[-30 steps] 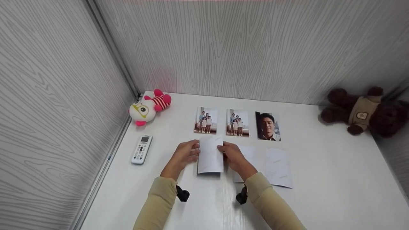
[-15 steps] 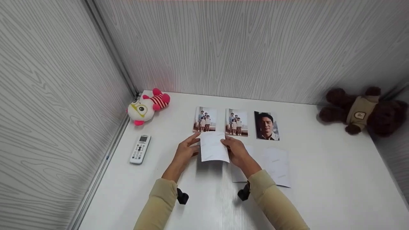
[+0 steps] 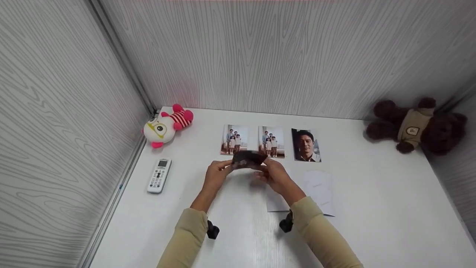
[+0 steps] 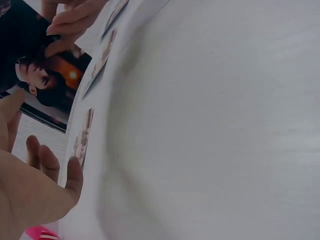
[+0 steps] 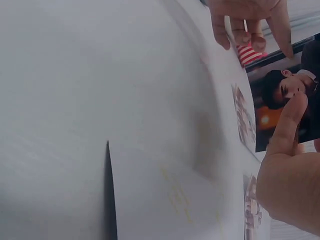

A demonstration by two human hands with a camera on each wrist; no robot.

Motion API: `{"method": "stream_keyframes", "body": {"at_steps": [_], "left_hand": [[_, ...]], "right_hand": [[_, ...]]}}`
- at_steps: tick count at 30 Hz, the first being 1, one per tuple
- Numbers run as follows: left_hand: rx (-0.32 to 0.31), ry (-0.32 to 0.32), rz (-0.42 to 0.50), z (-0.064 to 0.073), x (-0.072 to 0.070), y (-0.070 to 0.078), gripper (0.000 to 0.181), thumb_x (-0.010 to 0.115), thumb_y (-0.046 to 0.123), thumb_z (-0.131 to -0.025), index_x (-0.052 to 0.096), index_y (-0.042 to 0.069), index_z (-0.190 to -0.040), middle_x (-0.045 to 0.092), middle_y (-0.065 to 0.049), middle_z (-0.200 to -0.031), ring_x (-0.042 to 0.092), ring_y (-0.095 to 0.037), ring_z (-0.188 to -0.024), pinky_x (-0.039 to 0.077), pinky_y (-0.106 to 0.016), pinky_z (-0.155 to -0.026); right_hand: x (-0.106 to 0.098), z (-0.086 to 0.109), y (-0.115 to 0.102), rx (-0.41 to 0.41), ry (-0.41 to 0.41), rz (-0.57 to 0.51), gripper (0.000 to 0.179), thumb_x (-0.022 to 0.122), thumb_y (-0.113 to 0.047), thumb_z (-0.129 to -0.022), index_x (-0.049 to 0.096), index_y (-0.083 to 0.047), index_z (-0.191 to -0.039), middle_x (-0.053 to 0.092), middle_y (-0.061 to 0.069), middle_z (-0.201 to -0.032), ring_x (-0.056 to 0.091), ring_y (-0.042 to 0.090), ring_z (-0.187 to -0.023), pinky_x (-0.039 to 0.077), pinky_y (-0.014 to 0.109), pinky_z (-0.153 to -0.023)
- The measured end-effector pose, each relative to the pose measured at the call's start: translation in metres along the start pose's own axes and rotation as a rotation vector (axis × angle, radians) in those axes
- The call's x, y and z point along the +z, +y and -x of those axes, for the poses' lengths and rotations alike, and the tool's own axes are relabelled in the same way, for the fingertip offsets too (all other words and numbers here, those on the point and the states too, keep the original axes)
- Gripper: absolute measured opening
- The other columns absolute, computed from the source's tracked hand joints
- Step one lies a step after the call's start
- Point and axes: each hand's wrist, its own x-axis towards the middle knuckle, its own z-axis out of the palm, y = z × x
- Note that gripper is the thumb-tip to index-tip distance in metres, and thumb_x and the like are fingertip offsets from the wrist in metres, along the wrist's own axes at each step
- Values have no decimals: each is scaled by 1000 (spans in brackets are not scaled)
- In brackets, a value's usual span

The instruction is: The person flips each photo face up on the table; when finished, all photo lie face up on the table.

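A dark portrait photo [image 3: 248, 160] is held tilted above the white table, its picture side turned toward the wrist cameras. My left hand [image 3: 215, 178] pinches it at the left edge, the other fingers held loose beside it. At the right end, my right hand [image 3: 279, 178] grips it; in the right wrist view a finger lies across the pictured portrait [image 5: 272, 90]. Just behind are two family photos [image 3: 240, 138] lying face up, and to their right another portrait photo [image 3: 307, 146]. Two face-down photos [image 3: 320, 190] lie near my right forearm, one partly hidden by it.
A white remote control [image 3: 160, 176] lies on the left of the table [image 3: 379, 193]. Behind it is a white and pink plush toy [image 3: 163, 128] in the corner. A brown teddy bear [image 3: 412, 130] lies at the far right. Grain-patterned panels [image 3: 253, 56] border the table.
The photo showed its white back; both hands have raised and tipped it over so its dark picture side shows. My right hand's hold on it has shifted. The other photos stay put.
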Motion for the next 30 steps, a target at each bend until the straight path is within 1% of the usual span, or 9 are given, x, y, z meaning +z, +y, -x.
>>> {"method": "stream_keyframes", "body": {"at_steps": [4,8,15,18,20,22,24,26,30], "left_hand": [[-56,-11,15,1,-2,1,29,72,26,-94,77,9,-116,64,-9,-119,55,-21,-101,49,-32,-80],[-112,-45,109,3,-3,1,27,69,28,-96,75,10,-116,69,-10,-122,61,-23,-110,54,-34,-85],[-168,-106,194,7,-1,1,47,64,24,-100,57,6,-143,64,-17,-137,64,-27,-117,51,-25,-67],[-190,-114,233,9,-5,6,48,63,21,-100,56,6,-144,59,-18,-143,62,-28,-120,53,-32,-85],[-224,-116,284,8,-6,5,46,62,20,-100,56,8,-144,59,-19,-141,64,-27,-113,56,-36,-87],[-261,-134,343,10,-6,5,46,62,21,-101,56,11,-145,57,-17,-144,66,-27,-110,60,-40,-86],[-296,-161,389,9,-4,0,48,62,24,-102,53,13,-147,55,-16,-145,67,-24,-100,62,-38,-73],[-323,-202,417,10,-3,1,50,61,26,-103,50,14,-150,53,-18,-145,69,-23,-94,63,-38,-67],[-333,-219,438,10,-3,1,51,63,24,-101,50,11,-149,60,-18,-133,70,-21,-87,64,-41,-72]], "right_hand": [[0,2,-1,-3,-11,36,55,40,-37,-111,35,-5,-155,76,3,-88,67,10,-61,59,23,-61],[2,3,-1,-42,16,116,56,46,-46,-107,45,-6,-148,71,1,-82,63,10,-60,58,25,-60],[-1,3,-2,-139,72,282,44,52,-49,-104,65,-7,-111,53,-2,-66,47,12,-56,47,27,-52],[-1,2,-2,-168,97,358,40,56,-43,-103,68,-5,-96,51,-1,-65,44,11,-55,45,26,-51],[0,1,-1,-176,102,398,37,58,-38,-103,70,-4,-95,56,0,-70,48,10,-55,48,26,-52],[1,-1,0,-174,98,391,29,61,-29,-102,72,-3,-107,63,2,-80,54,10,-56,53,26,-55],[2,-4,0,-159,82,362,28,62,-24,-102,69,-1,-117,67,4,-90,60,11,-59,57,26,-59],[2,-7,-1,-139,73,316,27,62,-17,-101,66,0,-121,68,4,-95,64,12,-63,58,26,-62],[2,-9,-3,-124,73,234,20,58,-13,-101,63,2,-114,68,5,-93,68,15,-71,59,28,-64]]}}
